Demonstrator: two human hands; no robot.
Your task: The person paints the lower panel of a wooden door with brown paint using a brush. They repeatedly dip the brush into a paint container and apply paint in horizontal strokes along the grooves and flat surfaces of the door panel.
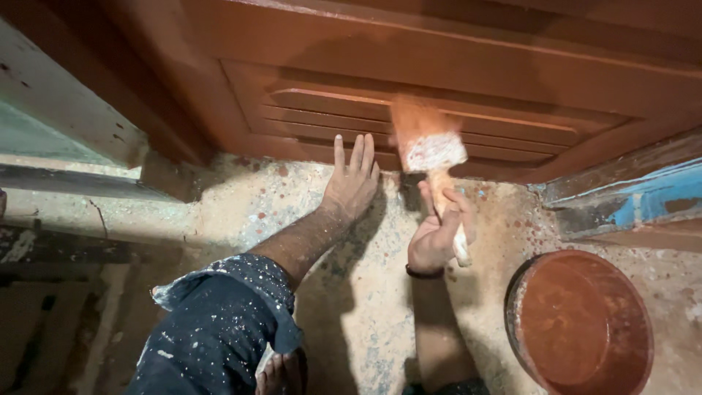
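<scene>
At centre frame, just above the middle, your paintbrush (430,150) meets the lower edge of the reddish-brown panelled door (453,88); its bristles are blurred and loaded with the same colour, pressed against the bottom rail where door meets floor. Your right hand (437,232) is closed around the pale handle low down, tilting the head up and away from you so the bristles reach the edge. Your left hand (352,183), left of the brush, lies open and flat with fingers spread on the speckled floor (351,307), seemingly as a brace while you lean in. At lower right, a round bucket (578,322) of the same reddish paint sits within easy reach of the brush hand.
</scene>
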